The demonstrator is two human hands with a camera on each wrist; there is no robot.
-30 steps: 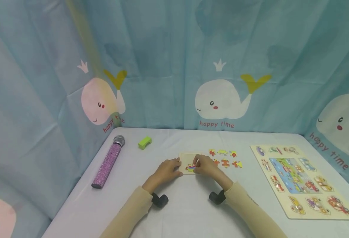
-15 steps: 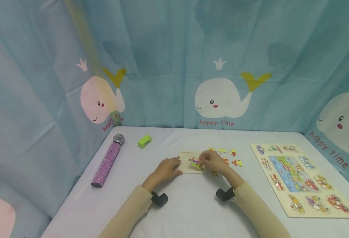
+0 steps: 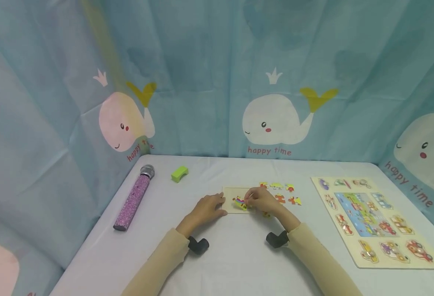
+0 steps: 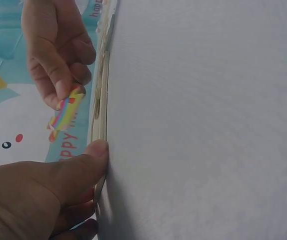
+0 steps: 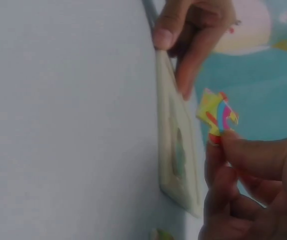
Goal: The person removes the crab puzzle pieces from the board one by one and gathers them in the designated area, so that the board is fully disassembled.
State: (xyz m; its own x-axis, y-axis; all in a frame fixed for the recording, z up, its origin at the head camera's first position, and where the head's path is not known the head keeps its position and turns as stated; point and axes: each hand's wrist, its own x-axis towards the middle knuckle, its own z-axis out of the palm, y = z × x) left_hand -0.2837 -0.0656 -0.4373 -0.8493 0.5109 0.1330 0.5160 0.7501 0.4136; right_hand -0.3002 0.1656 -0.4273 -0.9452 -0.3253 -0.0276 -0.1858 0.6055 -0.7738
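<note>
A pale wooden puzzle tray (image 3: 233, 192) lies in the middle of the white table. My left hand (image 3: 206, 209) holds its left side, the thumb on the near edge and a finger on the far side. My right hand (image 3: 264, 201) pinches a yellow jigsaw piece (image 3: 239, 202) with a rainbow stripe between thumb and fingertips. In the right wrist view this piece (image 5: 218, 111) is raised beside the tray (image 5: 163, 125) and tilted. The tray's right part is hidden by the right hand in the head view.
Several loose jigsaw pieces (image 3: 280, 199) lie right of the tray, some partly behind the right hand. A large wooden peg puzzle board (image 3: 354, 250) lies at the right. Back left are a pink glittery microphone (image 3: 133, 201) and a green arch block (image 3: 180, 173).
The right hand has lifted the rainbow jigsaw piece from low over the tray and shifted right, then slightly back left with the piece turned. The left hand keeps its hold on the tray.
</note>
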